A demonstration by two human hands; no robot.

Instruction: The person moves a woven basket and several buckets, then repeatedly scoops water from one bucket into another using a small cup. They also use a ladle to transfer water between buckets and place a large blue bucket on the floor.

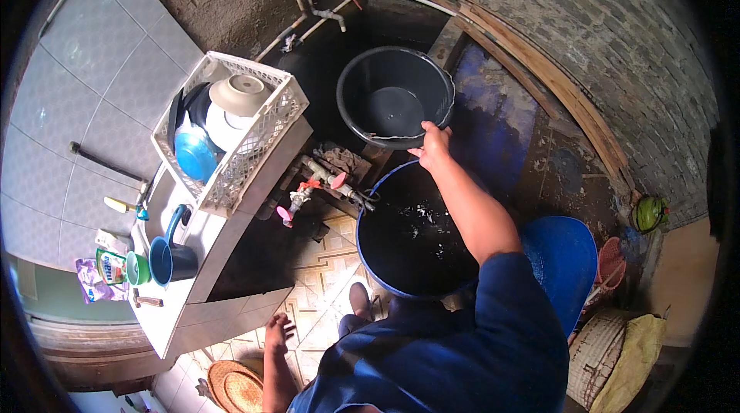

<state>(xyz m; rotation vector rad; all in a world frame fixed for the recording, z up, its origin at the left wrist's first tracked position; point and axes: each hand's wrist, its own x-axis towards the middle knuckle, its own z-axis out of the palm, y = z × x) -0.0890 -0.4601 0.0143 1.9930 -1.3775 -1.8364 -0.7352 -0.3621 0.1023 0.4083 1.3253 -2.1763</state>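
Note:
My right hand [432,144] grips the near rim of a round black plastic basin [396,98]; a little liquid seems to lie at its bottom. The basin is just beyond a large blue-rimmed drum [416,228] that holds dark water with bright reflections. Off to the lower left, my left hand [278,333] hangs over the tiled floor with its fingers apart, holding nothing. Between drum and counter are pipes with a pink-handled tap [284,214] and another pink-handled valve [339,180].
A white plastic crate [254,159] of bowls stands on the counter by a blue dipper [172,260]. Wooden planks [549,78] lean along the brick wall. Right of the drum is a blue plastic lid or tub [561,265]; woven trays [234,387] lie lower left.

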